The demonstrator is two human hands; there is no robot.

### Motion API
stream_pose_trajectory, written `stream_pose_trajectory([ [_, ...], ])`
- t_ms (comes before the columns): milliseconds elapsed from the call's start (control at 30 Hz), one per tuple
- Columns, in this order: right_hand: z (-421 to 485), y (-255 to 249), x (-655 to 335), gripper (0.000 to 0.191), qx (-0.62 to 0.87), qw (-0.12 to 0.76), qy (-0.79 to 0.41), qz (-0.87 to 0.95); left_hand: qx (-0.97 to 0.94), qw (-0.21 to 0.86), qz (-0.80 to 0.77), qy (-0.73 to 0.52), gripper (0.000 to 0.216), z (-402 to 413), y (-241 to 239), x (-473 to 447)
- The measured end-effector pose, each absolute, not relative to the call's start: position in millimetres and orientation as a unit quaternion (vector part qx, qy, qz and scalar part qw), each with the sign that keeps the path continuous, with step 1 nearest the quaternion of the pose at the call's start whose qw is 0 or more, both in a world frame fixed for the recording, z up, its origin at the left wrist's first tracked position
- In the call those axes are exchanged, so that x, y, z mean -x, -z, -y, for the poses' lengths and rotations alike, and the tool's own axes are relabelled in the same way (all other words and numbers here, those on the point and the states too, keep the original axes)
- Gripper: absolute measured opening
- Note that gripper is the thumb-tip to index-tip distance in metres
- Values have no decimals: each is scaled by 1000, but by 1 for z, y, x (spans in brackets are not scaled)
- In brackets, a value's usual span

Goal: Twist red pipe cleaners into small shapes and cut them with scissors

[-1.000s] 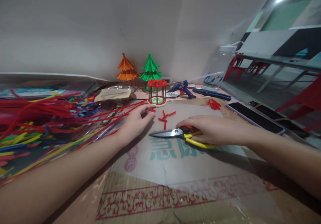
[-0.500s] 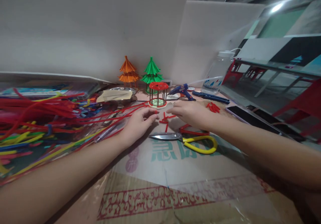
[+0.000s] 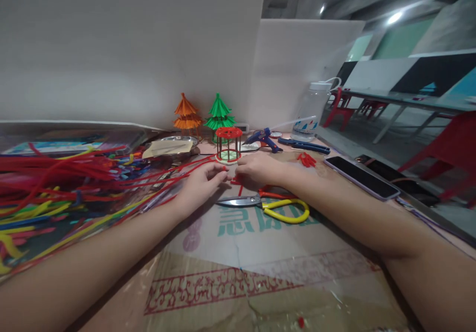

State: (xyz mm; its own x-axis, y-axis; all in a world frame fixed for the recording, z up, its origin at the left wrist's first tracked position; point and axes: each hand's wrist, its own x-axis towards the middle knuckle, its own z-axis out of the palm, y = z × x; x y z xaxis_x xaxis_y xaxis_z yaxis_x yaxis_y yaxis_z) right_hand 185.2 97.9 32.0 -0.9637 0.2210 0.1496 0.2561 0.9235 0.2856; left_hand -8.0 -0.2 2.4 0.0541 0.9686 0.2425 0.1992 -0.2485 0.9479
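My left hand (image 3: 203,183) and my right hand (image 3: 258,169) meet over short red pipe-cleaner pieces (image 3: 238,182) on the cardboard sheet (image 3: 260,252). Both hands have curled fingers pinching at the small red pieces. Just beyond the fingertips stands a small red round frame (image 3: 228,145) on a pale green base. Scissors with yellow and red handles (image 3: 267,205) lie untouched just below my right hand, blades pointing left.
A heap of coloured pipe cleaners (image 3: 55,183) fills the left. Orange (image 3: 186,111) and green (image 3: 219,112) pagoda models stand by the wall. A blue glue gun (image 3: 265,138), a plastic jar (image 3: 311,109), more red pieces (image 3: 307,159) and a phone (image 3: 360,176) lie to the right.
My right hand let go of the scissors and moved up and left to the red pieces, meeting my left hand. The scissors stay lying on the cardboard.
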Motion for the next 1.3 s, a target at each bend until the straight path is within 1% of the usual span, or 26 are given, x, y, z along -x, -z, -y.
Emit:
stream_pose_trajectory([
  [67, -94, -34, -184, 19, 153, 82, 125, 977, -618, 391, -469, -496, 30, 0, -2, 8],
  [133, -88, -37, -184, 16, 211, 141, 48, 966, -627, 387, -465, -490, 31, 1, -3, 8],
  [200, -80, -40, -183, 14, 262, 214, -85, 937, -649, 364, -468, -477, 30, 1, -4, 9],
  [267, -71, -41, -180, 14, 273, 261, -254, 890, -675, 328, -473, -461, 28, 2, -6, 10],
  [333, -63, -39, -176, 17, 260, 271, -401, 835, -691, 301, -476, -453, 27, 3, -7, 10],
  [400, -56, -33, -172, 18, 261, 278, -479, 790, -693, 297, -478, -451, 28, 4, -8, 11],
  [500, -51, -22, -167, 18, 297, 302, -512, 747, -688, 313, -482, -444, 30, 3, -7, 12],
  [700, -49, -13, -164, 16, 297, 349, -510, 728, -684, 336, -475, -440, 31, -1, -3, 12],
  [933, -43, -19, -166, 15, 340, 316, -535, 706, -670, 375, -475, -431, 35, -2, 2, 13],
  [1300, -43, -20, -168, 19, 349, 297, -558, 692, -681, 365, -482, -412, 33, 0, -2, 13],
])
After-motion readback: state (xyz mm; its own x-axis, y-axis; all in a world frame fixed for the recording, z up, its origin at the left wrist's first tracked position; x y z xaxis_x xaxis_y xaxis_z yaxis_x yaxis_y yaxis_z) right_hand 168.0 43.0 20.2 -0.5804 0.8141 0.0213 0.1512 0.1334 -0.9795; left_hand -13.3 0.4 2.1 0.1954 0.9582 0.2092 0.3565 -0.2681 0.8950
